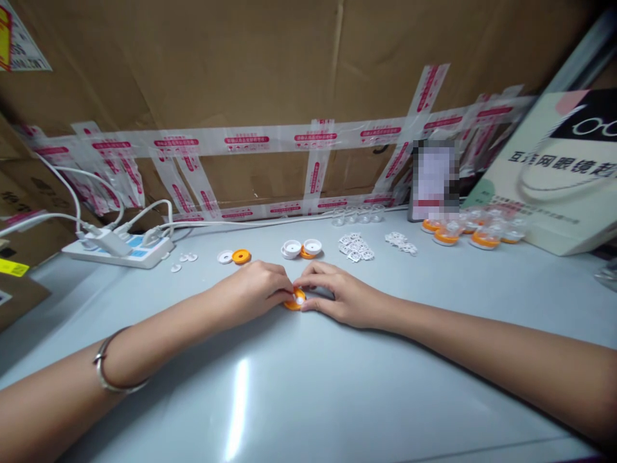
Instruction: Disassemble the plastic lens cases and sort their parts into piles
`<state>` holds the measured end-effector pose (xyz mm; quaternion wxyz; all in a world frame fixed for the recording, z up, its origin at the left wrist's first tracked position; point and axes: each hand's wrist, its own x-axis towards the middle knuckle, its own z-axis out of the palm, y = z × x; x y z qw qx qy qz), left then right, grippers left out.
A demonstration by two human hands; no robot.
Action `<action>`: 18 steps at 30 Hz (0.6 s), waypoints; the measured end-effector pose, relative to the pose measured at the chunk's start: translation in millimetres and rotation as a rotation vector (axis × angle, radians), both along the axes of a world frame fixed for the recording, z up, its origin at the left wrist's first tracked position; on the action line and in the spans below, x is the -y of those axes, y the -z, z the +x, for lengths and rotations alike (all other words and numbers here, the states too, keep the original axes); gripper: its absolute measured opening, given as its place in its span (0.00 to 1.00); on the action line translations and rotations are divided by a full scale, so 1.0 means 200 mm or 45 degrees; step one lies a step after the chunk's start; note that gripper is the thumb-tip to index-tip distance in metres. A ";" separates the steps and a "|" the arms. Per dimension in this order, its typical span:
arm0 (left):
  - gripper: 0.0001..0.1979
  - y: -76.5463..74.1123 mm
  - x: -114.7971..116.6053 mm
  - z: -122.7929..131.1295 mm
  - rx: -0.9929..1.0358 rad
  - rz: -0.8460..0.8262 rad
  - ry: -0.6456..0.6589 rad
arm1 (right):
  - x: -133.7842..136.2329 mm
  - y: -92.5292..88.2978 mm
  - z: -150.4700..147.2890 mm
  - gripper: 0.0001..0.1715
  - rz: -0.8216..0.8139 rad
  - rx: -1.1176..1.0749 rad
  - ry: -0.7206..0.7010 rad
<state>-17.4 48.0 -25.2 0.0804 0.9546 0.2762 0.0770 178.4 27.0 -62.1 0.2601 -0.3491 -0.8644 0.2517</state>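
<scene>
My left hand (258, 289) and my right hand (332, 292) meet at the middle of the pale table (308, 386). Both pinch a small orange ring with a white centre (295, 299) that rests on the table surface between their fingertips. A metal bangle (108, 370) circles my left wrist. Just beyond the hands lie a loose white disc (224, 256), an orange ring (241, 256) and two white caps with an orange piece (302, 248).
A white power strip (120, 247) with plugged cables sits far left. Small white parts (355, 247) lie scattered behind, finished orange and clear pieces (470, 233) pile up at the far right by a phone (434, 180) and a printed bag (559, 173). A taped cardboard wall (270, 96) closes the back.
</scene>
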 end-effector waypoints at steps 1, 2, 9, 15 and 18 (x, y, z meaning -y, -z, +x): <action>0.07 0.00 -0.01 0.00 -0.010 0.017 0.038 | 0.00 0.00 0.00 0.14 -0.002 0.010 0.000; 0.07 0.01 -0.01 0.00 -0.020 0.038 0.072 | 0.00 0.00 0.00 0.14 -0.003 0.018 -0.001; 0.08 0.02 -0.01 -0.02 -0.078 0.247 0.099 | 0.00 0.00 -0.01 0.14 0.000 0.018 0.002; 0.09 0.05 0.00 0.00 -0.042 0.289 0.034 | 0.00 0.00 -0.01 0.15 -0.002 0.011 0.000; 0.07 0.00 -0.01 -0.01 -0.020 0.202 -0.034 | 0.00 0.00 0.00 0.14 -0.007 -0.003 0.004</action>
